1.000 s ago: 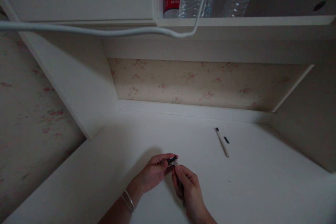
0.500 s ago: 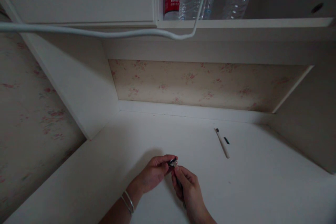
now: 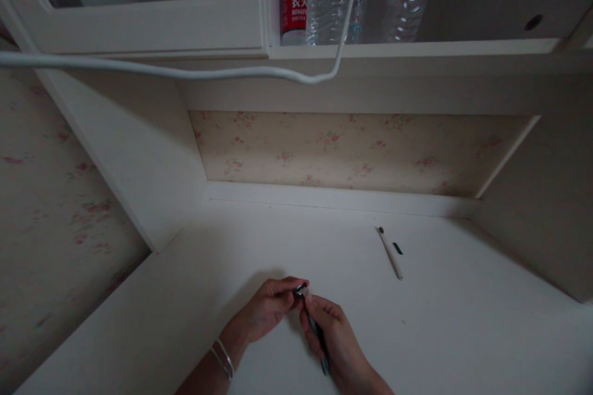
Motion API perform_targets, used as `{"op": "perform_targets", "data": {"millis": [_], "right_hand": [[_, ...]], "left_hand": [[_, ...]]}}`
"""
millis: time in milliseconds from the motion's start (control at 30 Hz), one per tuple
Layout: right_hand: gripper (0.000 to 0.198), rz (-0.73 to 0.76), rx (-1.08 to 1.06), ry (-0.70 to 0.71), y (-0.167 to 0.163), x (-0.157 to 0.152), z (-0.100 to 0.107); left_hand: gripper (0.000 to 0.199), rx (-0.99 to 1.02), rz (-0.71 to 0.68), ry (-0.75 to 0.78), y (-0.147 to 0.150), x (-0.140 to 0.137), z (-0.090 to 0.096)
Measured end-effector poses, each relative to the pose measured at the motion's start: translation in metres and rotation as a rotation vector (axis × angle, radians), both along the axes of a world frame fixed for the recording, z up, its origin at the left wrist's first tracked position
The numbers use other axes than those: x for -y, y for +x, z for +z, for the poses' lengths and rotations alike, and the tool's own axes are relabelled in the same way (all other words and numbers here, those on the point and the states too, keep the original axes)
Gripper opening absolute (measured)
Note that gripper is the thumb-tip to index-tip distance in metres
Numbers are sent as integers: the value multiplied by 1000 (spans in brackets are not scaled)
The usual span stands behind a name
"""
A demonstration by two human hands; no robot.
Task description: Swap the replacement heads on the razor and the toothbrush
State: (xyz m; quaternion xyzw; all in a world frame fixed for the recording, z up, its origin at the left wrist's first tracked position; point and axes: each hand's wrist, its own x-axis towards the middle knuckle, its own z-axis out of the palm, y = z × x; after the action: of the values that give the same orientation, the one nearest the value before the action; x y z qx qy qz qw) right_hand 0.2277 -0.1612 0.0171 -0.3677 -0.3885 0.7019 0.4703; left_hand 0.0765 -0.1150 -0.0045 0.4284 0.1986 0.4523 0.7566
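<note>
White desk [image 3: 463,333]. Left hand [image 3: 265,311], right hand [image 3: 334,328] close together above. Right fingers grip slim dark tool [image 3: 324,359]; pale stick [image 3: 390,255] beyond, rightward. Left fingers pinch shiny piece [image 3: 301,290] at tool's upper end. Black strip [image 3: 397,248] beside stick.

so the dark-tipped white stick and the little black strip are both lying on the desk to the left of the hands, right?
The side is wrong: the head view shows the dark-tipped white stick and the little black strip lying on the desk to the right of the left hand and right hand.
</note>
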Motion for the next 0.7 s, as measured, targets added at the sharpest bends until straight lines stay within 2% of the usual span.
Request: {"op": "perform_targets", "data": {"millis": [367, 700], "right_hand": [[47, -10, -29, -56, -2, 0, 0], [47, -34, 37, 32, -6, 0, -2]], "left_hand": [[30, 1, 16, -60, 0, 1, -5], [27, 31, 50, -122, 2, 3, 3]]}}
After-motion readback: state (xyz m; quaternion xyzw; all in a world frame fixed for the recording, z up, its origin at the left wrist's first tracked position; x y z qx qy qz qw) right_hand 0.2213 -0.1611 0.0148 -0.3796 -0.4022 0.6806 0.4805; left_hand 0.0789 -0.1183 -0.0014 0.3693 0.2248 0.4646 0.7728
